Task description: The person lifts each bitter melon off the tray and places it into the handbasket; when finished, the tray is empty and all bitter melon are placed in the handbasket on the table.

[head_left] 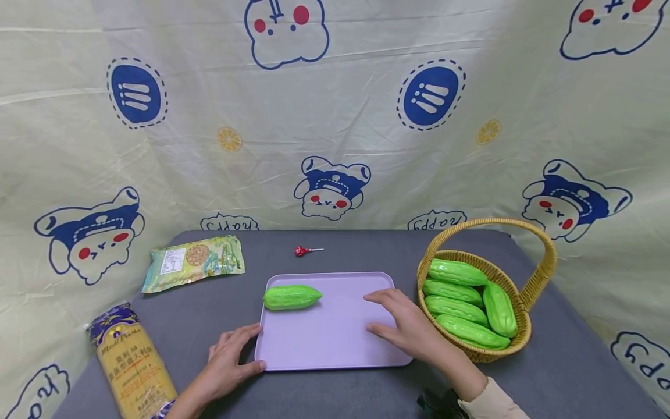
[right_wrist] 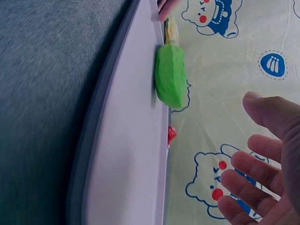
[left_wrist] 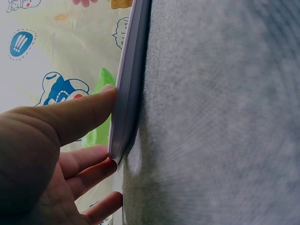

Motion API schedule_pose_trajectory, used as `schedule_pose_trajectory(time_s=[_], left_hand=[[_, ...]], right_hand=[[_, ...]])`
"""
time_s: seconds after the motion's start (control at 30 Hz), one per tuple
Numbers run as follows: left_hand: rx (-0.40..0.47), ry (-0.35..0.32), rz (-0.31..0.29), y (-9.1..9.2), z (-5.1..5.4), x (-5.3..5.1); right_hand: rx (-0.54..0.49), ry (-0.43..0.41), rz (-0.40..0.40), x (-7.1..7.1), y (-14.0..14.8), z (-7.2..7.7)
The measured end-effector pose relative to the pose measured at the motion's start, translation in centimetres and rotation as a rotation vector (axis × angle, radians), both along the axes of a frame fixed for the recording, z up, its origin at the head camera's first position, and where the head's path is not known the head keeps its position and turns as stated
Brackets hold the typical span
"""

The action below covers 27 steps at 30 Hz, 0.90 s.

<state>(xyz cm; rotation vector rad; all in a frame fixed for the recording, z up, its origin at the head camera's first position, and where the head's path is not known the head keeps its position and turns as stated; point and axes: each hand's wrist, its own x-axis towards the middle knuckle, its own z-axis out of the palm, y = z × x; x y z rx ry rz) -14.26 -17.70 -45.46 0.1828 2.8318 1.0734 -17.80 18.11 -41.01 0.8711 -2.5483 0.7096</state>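
Observation:
A bright green gourd point(head_left: 292, 297), shaped like a bitter melon, lies at the far left of a pale purple tray point(head_left: 335, 343). My left hand point(head_left: 230, 361) touches the tray's near left corner, thumb along the front rim and fingers against the left side. In the left wrist view, the thumb point(left_wrist: 89, 112) is straight against the rim. Above the tray's right part hovers my right hand point(head_left: 400, 326), fingers spread and holding nothing. To its right stands a wicker basket point(head_left: 528, 291) with several similar green gourds point(head_left: 455, 311) inside.
A red-wrapped lollipop point(head_left: 300, 251) lies behind the tray. At the left are a green snack packet point(head_left: 193, 265) and a yellow pasta bag point(head_left: 133, 364). The basket's tall handle point(head_left: 546, 256) arches up at the right. A dark object point(head_left: 442, 404) sits by the right sleeve.

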Motion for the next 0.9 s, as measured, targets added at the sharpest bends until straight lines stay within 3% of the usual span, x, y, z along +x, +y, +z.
schedule_pose_trajectory(time_s=[0.2,0.6,0.77,0.9], left_hand=[[-0.002,0.006,0.0,0.0,0.0,0.1],[-0.002,0.002,-0.003,0.0,-0.1,0.0],[0.003,0.026,-0.005,0.1,-0.1,0.1],[0.002,0.047,-0.007,0.1,-0.1,0.1]], right_hand=[[-0.007,-0.004,0.011,-0.7,-1.7,-0.4],[-0.016,-0.095,0.045,-2.1,-4.9,-1.0],[0.005,-0.076,0.073,-2.9,-6.0,-1.1],[0.019,-0.113,0.07,-3.4,-6.8,-1.0]])
